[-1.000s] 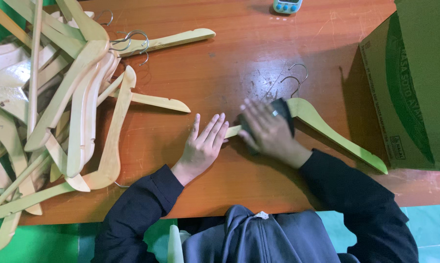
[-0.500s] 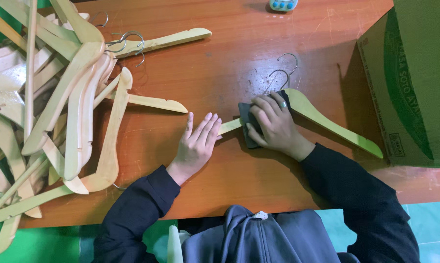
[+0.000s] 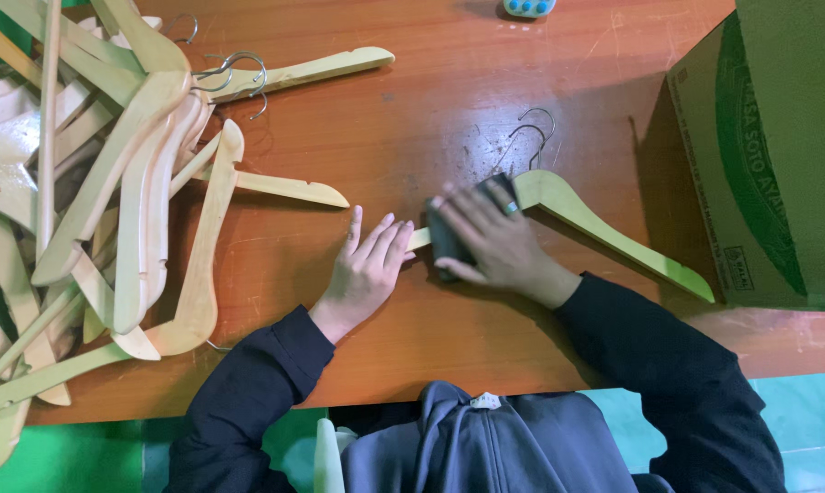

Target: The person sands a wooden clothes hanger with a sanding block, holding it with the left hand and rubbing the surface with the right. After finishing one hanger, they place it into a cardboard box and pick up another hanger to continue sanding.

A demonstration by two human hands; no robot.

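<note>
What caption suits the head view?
Right hand presses dark pad on wooden hanger; left hand flat on table.

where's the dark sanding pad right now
In the head view, the dark pad lies under the right hand, pressed on the wooden hanger just right of table centre, beside the flat left hand.

Both my arms are in long black sleeves, cuffs bunched at the wrists. My right hand (image 3: 494, 242) wears a ring on one finger; my left hand (image 3: 367, 269) is bare. Grey zipped jacket below.
</note>
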